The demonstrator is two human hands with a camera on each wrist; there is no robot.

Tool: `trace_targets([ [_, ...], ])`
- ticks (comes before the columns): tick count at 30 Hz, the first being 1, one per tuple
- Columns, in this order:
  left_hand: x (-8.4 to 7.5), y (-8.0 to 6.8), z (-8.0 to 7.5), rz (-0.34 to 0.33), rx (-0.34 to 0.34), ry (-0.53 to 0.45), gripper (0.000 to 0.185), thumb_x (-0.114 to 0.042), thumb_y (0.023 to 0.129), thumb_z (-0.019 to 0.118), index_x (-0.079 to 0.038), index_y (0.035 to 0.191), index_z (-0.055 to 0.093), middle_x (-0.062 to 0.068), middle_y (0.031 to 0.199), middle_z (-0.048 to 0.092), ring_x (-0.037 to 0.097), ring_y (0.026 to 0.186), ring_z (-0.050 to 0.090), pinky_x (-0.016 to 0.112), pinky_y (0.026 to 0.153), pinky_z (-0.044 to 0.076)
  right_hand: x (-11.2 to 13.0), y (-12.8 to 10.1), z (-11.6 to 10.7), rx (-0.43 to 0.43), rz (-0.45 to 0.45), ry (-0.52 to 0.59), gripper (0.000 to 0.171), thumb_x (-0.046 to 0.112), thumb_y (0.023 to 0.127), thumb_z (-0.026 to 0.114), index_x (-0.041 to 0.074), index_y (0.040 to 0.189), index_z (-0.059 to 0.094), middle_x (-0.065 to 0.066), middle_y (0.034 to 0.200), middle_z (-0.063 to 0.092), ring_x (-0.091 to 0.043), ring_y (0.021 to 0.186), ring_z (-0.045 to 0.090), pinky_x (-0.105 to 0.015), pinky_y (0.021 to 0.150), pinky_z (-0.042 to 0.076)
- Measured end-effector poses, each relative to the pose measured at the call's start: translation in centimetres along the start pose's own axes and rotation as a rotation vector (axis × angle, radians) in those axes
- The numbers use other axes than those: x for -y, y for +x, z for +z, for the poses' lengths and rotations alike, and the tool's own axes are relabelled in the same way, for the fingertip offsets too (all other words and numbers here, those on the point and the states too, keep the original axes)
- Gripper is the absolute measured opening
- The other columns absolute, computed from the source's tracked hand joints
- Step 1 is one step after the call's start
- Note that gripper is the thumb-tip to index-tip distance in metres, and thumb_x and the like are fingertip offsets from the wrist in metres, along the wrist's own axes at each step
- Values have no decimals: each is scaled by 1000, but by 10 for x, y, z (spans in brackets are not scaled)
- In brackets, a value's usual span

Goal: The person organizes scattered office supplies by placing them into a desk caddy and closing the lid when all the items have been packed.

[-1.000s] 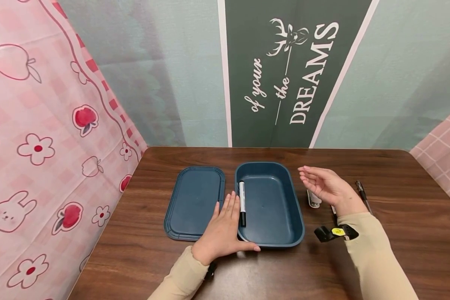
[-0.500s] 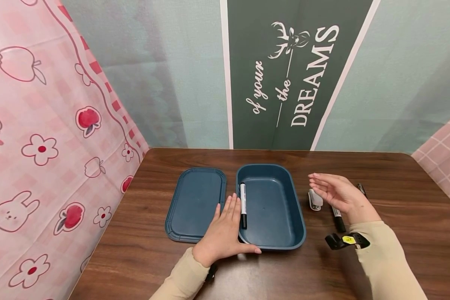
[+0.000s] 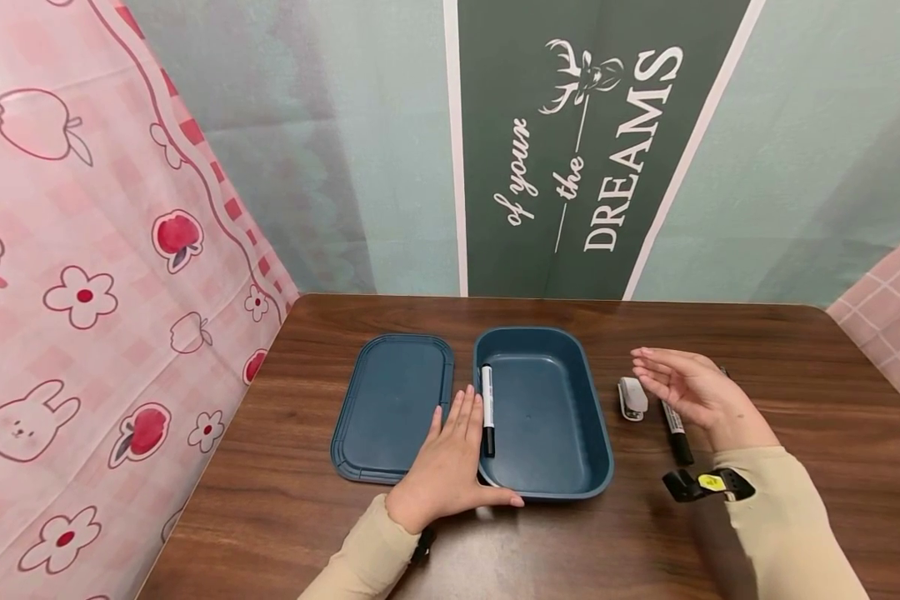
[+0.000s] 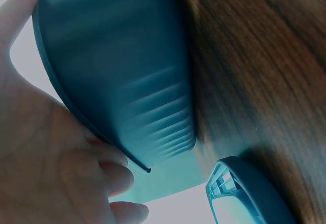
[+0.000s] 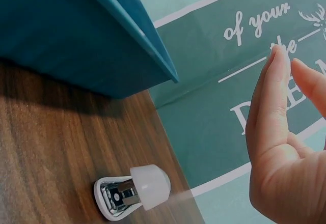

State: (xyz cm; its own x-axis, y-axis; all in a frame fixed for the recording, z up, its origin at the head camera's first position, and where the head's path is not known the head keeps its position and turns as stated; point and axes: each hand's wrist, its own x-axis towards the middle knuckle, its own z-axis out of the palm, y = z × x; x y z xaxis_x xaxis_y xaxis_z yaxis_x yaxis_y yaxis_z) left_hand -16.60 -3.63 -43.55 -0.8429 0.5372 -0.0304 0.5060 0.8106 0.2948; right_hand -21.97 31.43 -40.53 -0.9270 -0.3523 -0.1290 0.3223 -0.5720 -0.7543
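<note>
My left hand point(image 3: 447, 471) rests at the near left corner of a blue plastic box point(image 3: 551, 421), its fingers straight along the left side and its thumb stretched along the front rim. A black-capped white marker point(image 3: 487, 410) lies inside the box, along the left wall. My right hand point(image 3: 697, 398) hovers right of the box, fingers fairly straight, holding nothing. A small white stapler point(image 3: 632, 398) stands between that hand and the box. Under the right hand lies a second marker point(image 3: 677, 435), partly hidden. The right wrist view shows the stapler point(image 5: 130, 191) below the box's side.
A blue lid point(image 3: 393, 407) lies flat on the wooden table point(image 3: 562, 550) left of the box. The dark end of another pen point(image 3: 724, 372) peeks out behind the right hand. Printed cloths point(image 3: 375, 150) hang behind and beside the table.
My right hand has moved right, away from the box, uncovering the stapler and more of the second marker. It now hides most of the dark pen. The left hand stays put.
</note>
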Motion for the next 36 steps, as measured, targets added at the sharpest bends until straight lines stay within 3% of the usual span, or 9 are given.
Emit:
trace_targets([
  [18,1,1,1,4,-8,-9,127,-79,66,60,2,150,9,17,157,3,29,144,4,51,112,13,7,-12,-17,-46,1,15,36,-4,99,37,-3,96,73,-13,95,71,-21,86,69,-28,76,54],
  [36,1,1,1,6,-8,-4,127,-79,67,60,2,150,9,17,157,3,29,144,4,52,112,13,11,-26,-38,47,-18,19,40,-6,100,31,-6,101,71,-15,100,70,-22,91,68,-29,79,53],
])
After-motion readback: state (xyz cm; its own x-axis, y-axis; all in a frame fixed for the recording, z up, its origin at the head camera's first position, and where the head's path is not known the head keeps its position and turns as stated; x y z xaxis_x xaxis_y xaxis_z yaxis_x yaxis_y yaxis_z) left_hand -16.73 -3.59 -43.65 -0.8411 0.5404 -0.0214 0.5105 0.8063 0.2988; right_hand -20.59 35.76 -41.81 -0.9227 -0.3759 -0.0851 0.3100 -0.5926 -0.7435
